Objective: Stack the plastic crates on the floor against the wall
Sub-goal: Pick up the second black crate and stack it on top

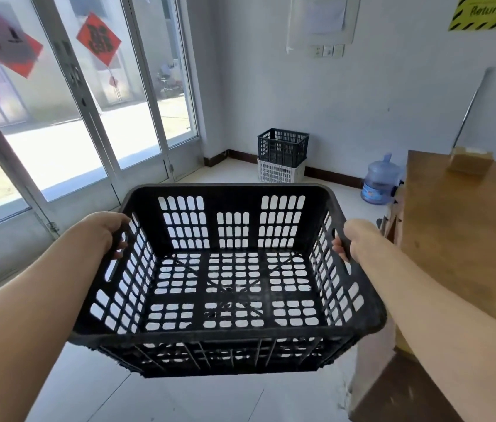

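Observation:
A large black slotted plastic crate point(228, 327) hangs in the air in front of me, empty and upright. My left hand point(108, 231) grips the handle slot in its left side wall. My right hand point(351, 239) grips the handle slot in its right side wall. Far ahead, against the back wall near the corner, a dark crate point(283, 146) sits stacked on a white crate point(278, 172) on the floor.
Glass doors point(66, 123) with red paper decorations fill the left side. A wooden counter point(466, 226) stands close on my right, with a blue water jug point(380, 181) on the floor beside it. Pale floor tiles point(231, 175) stretch ahead to the stacked crates.

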